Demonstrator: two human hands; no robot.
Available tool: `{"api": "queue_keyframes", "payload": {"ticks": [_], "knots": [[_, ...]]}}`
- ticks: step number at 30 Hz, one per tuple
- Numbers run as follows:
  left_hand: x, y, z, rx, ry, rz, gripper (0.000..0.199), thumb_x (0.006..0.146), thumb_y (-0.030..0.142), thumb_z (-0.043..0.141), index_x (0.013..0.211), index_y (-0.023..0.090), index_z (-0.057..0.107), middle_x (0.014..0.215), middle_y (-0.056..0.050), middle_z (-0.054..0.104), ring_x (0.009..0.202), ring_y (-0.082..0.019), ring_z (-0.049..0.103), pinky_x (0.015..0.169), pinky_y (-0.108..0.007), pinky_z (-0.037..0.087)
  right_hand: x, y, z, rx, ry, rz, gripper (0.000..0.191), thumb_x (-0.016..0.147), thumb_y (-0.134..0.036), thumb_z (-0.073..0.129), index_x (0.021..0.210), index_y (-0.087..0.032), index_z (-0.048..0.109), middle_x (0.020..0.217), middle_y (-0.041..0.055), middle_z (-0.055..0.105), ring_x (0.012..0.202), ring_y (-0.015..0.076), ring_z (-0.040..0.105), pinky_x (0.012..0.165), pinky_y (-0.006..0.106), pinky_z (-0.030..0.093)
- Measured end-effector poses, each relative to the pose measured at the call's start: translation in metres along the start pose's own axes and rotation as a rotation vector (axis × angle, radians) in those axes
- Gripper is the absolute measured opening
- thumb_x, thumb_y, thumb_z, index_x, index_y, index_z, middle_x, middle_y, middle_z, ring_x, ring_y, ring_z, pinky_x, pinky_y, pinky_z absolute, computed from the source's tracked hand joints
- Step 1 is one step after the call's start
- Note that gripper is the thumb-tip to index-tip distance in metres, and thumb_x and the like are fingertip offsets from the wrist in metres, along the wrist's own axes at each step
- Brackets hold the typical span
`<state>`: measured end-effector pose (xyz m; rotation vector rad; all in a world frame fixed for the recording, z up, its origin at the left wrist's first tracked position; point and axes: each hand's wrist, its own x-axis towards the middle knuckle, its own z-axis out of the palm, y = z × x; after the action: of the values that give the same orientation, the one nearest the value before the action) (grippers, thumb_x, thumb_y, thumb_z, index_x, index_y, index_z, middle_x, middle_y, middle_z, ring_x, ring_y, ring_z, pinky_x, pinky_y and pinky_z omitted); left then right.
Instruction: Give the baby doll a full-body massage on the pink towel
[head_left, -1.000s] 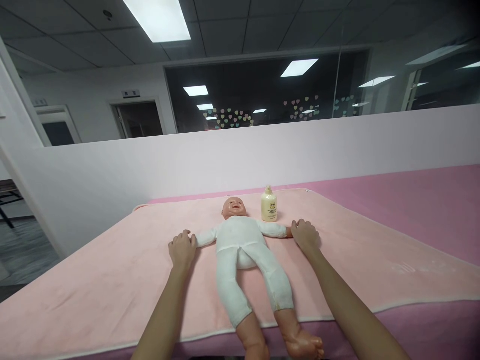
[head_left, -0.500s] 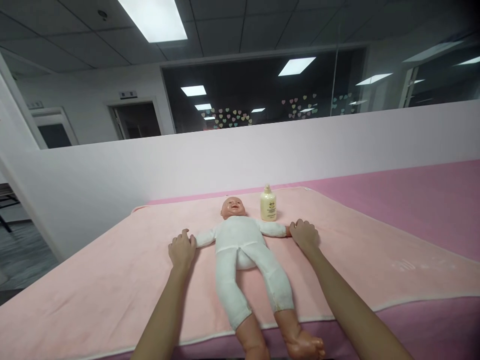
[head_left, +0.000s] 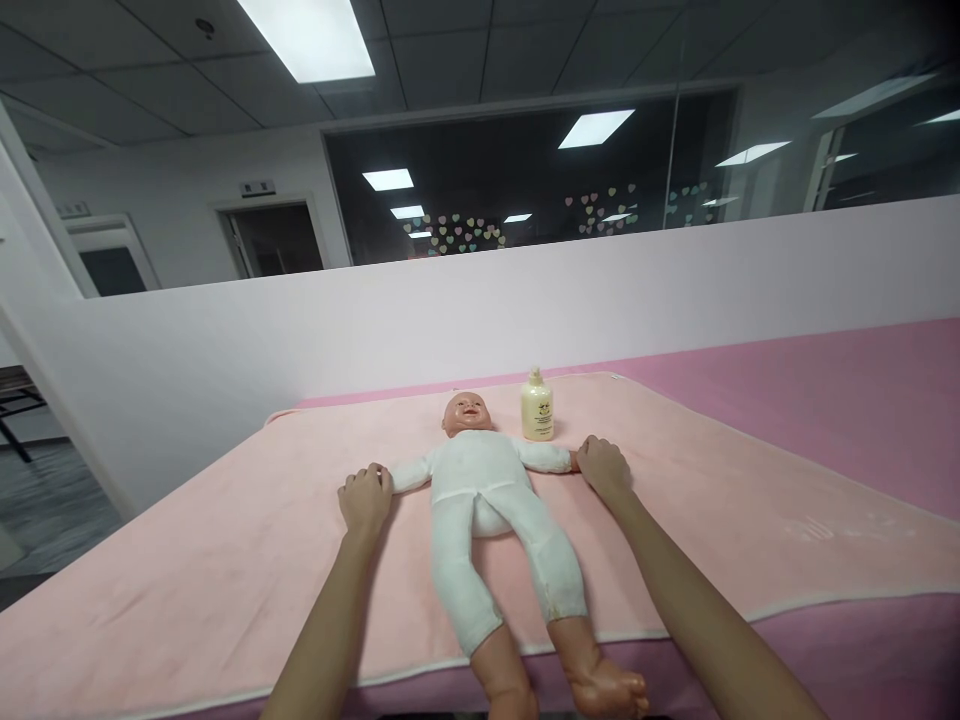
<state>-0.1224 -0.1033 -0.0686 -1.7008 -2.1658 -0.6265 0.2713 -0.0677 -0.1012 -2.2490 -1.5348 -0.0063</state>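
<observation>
A baby doll (head_left: 480, 480) with a white cloth body lies on its back on a pink towel (head_left: 247, 560), arms stretched out sideways and feet toward me. My left hand (head_left: 366, 497) is closed around the doll's hand at the left, hiding most of it. On the other side, my right hand (head_left: 604, 468) wraps the doll's other hand, with only a bit of its wrist showing. Both my arms reach in from the bottom edge. Beside the doll's head stands a pale yellow pump bottle (head_left: 537, 408) with dark print, upright and touched by neither hand.
Behind the towel rises a low white wall (head_left: 450, 320), with a dark window (head_left: 510, 180) above it. A pink surface (head_left: 840, 410) extends to the right. The towel's front edge lies near me, and the doll's feet hang past it.
My left thumb or finger, raised before, is now folded down over the doll's hand. My right hand has shifted very slightly left. The doll and bottle stay in place.
</observation>
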Motion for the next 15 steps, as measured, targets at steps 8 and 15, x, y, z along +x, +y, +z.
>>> {"api": "queue_keyframes", "payload": {"ticks": [8, 15], "knots": [[0.0001, -0.0003, -0.0001, -0.017, -0.013, -0.002, 0.033, 0.088, 0.028, 0.034, 0.097, 0.017, 0.064, 0.096, -0.011, 0.067, 0.095, -0.029, 0.057, 0.072, -0.035, 0.036, 0.0004, 0.0005, 0.0009, 0.006, -0.001, 0.001, 0.033, 0.091, -0.022, 0.028, 0.1, -0.012, 0.059, 0.103, 0.0135, 0.06, 0.098, 0.0256, 0.056, 0.073, 0.032, 0.042], [0.0007, -0.0006, 0.0008, -0.013, -0.03, -0.008, 0.034, 0.089, 0.029, 0.033, 0.098, 0.017, 0.064, 0.098, -0.011, 0.067, 0.096, -0.03, 0.056, 0.073, -0.036, 0.036, -0.0016, -0.0006, -0.0003, 0.001, 0.012, -0.007, 0.035, 0.09, -0.021, 0.028, 0.101, -0.012, 0.06, 0.103, 0.0152, 0.06, 0.099, 0.0252, 0.056, 0.074, 0.033, 0.042]]}}
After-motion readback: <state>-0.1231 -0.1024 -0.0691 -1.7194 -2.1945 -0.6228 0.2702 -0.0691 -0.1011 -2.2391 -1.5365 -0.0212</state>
